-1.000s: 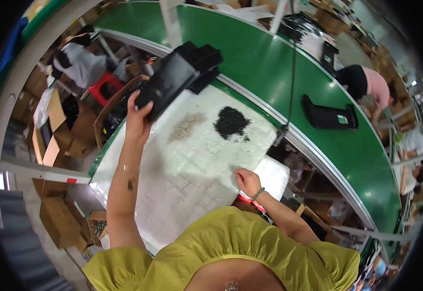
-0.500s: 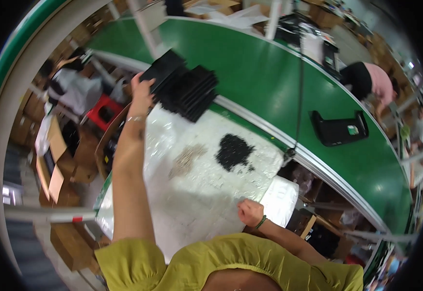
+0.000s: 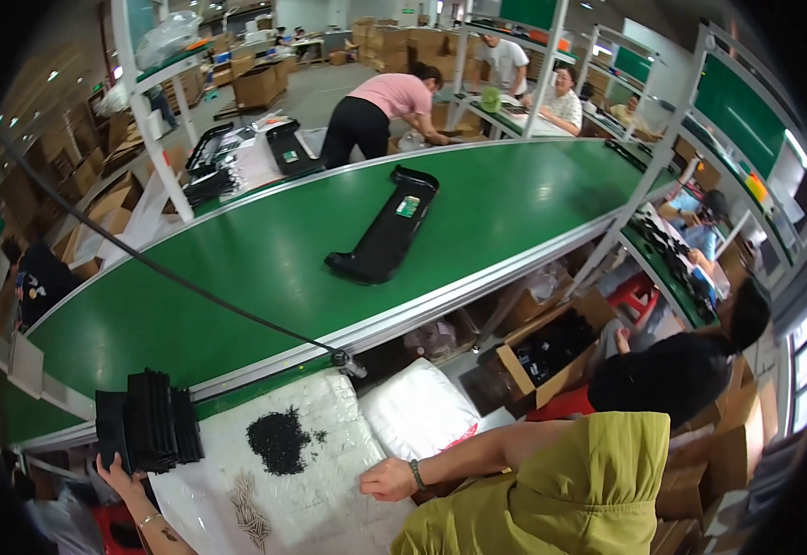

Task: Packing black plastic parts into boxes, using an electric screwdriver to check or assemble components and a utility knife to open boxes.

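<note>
At the lower left, my left hand [image 3: 118, 476] grips the lower edge of the outermost black panel [image 3: 113, 421]. That panel stands against a row of upright, ribbed black panels [image 3: 158, 425] at the corner of the white-covered worktable [image 3: 338, 421]. My right hand [image 3: 388, 479] is curled closed over the table's right side; its fingers hide whatever may be inside. Between the hands lie a heap of small black parts [image 3: 278, 442] and a smaller pile of thin beige pins [image 3: 250, 513].
Beyond the worktable runs a green conveyor [image 3: 264, 277] with a metal edge, carrying a long black housing [image 3: 387, 227]. A black cable [image 3: 172, 273] crosses above it. A white package [image 3: 419, 407] adjoins the table. At right, a person in black [image 3: 671, 375] sits near an open carton [image 3: 523, 375].
My view has swung to the right and up, so the table and panels now appear lower left. My left hand stays at the black panels; my right hand remains closed.
</note>
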`<state>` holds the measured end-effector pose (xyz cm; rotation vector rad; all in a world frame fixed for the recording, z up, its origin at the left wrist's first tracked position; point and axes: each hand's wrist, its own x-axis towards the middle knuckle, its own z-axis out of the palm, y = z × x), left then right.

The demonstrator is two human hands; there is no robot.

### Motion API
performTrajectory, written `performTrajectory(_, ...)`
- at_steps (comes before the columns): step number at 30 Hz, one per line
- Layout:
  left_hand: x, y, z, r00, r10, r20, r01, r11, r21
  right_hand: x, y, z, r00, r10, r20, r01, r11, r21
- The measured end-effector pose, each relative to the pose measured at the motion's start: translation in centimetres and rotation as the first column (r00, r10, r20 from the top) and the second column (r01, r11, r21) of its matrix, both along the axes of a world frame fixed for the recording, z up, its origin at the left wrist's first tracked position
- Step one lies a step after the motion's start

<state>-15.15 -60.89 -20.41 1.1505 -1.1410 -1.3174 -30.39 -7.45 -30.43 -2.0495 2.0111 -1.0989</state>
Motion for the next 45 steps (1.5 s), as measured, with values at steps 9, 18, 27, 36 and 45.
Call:
performTrajectory(9,0.3,-1.0,-1.6,0.873,-0.001,0.488,0.018,0.999,-0.029,-4.9,2.0,1.4,0.960,0.132,0.247,-0.170,0.975,0.142)
performTrajectory(18,3.1,-2.9,-2.4,0.926,-0.135,0.353,0.130,0.991,0.038,-44.4,24.6,33.4,-0.292,-0.835,0.467,0.949,-0.195,0.247)
performTrajectory(27,10.4,3.6,-3.9,0.956,0.013,0.293,0.050,0.977,-0.206,-35.8,11.7,18.3,0.824,-0.444,-0.351,0.552,0.492,0.674)
performTrajectory(36,18.8,45.7,0.5,0.941,0.336,-0.038,-0.333,0.940,0.079,4.4,0.2,6.5,0.470,0.844,0.259,-0.749,0.225,0.624)
performTrajectory(45,27.2,94.2,-12.2,0.213,0.886,0.412,-0.893,0.006,0.450,28.3,2.6,12.6,-0.170,0.947,0.271,-0.718,-0.307,0.625)
